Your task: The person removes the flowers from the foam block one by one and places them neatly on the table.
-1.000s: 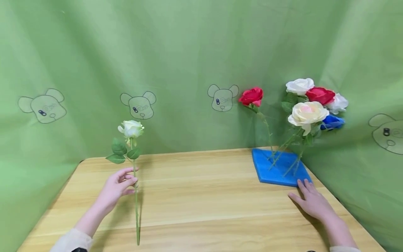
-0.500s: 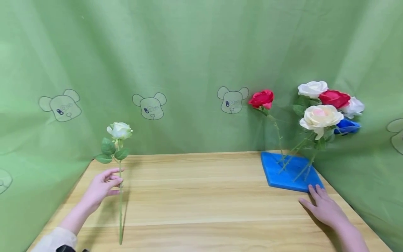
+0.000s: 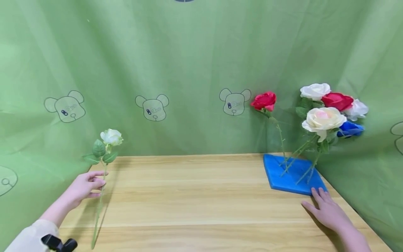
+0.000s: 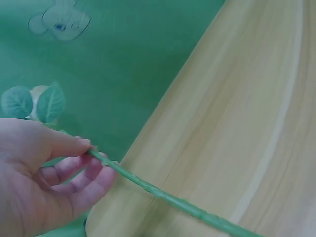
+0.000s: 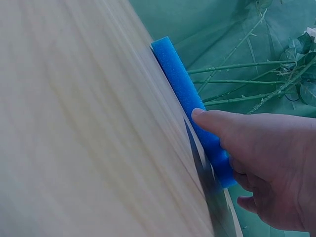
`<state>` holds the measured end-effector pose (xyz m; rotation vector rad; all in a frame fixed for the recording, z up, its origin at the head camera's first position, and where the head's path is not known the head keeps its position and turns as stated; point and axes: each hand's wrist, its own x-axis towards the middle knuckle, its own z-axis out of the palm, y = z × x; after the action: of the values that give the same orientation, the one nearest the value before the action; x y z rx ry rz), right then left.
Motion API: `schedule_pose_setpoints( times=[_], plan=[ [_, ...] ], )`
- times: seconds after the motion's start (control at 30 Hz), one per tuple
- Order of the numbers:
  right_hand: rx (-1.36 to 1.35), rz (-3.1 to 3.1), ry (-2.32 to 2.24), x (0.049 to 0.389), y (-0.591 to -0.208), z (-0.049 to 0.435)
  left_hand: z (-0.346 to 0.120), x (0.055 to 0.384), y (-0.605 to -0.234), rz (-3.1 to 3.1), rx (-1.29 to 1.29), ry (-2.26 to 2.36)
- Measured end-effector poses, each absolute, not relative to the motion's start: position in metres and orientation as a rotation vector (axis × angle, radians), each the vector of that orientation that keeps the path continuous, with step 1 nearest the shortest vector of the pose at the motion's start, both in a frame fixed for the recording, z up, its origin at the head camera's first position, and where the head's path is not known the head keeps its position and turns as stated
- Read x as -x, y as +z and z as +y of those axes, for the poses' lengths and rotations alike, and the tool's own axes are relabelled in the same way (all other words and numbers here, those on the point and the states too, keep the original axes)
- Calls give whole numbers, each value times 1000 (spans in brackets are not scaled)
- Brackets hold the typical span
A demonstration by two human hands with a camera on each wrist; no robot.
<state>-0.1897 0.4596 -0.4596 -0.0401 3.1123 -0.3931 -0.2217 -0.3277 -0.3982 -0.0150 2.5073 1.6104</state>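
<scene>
Between thumb and fingertips, my left hand (image 3: 84, 187) pinches the green stem of a white rose (image 3: 111, 137) at the table's left side. The rose stands nearly upright, bloom at the top, its stem leaning down to the left. In the left wrist view, the stem (image 4: 173, 200) runs from the fingertips toward the lower right. At the right, my right hand (image 3: 330, 213) rests its outstretched fingers on the front right corner of a blue foam pad (image 3: 291, 180). Red, white, cream and blue roses stand in this pad, among them a cream rose (image 3: 323, 120).
The light wooden table (image 3: 195, 203) lies between the two hands. Green cloth (image 3: 189, 70) printed with bear heads hangs behind it and along both sides. A separate red rose (image 3: 264, 101) leans left from the pad's back part.
The left hand has moved left with the white rose, and the stem now tilts more. The head view has swung left, shifting the pad rightward in it. The right hand stays on the pad.
</scene>
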Motion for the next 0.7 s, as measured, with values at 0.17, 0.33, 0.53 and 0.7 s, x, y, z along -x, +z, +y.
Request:
schedule_pose_setpoints(
  times=[0.17, 0.33, 0.53, 0.7],
  plan=[
    [42, 3113, -393, 189, -461, 460, -347, 227, -400, 2470, 72, 1551],
    [40, 3118, -390, 190, -461, 460, -362, 235, -403, 2372, 134, 1603],
    [33, 3116, -386, 191, -462, 460, -373, 243, -411, 2229, 201, 1687],
    [31, 3114, -392, 191, -463, 461, -382, 248, -422, 2154, 238, 1704]
  ],
)
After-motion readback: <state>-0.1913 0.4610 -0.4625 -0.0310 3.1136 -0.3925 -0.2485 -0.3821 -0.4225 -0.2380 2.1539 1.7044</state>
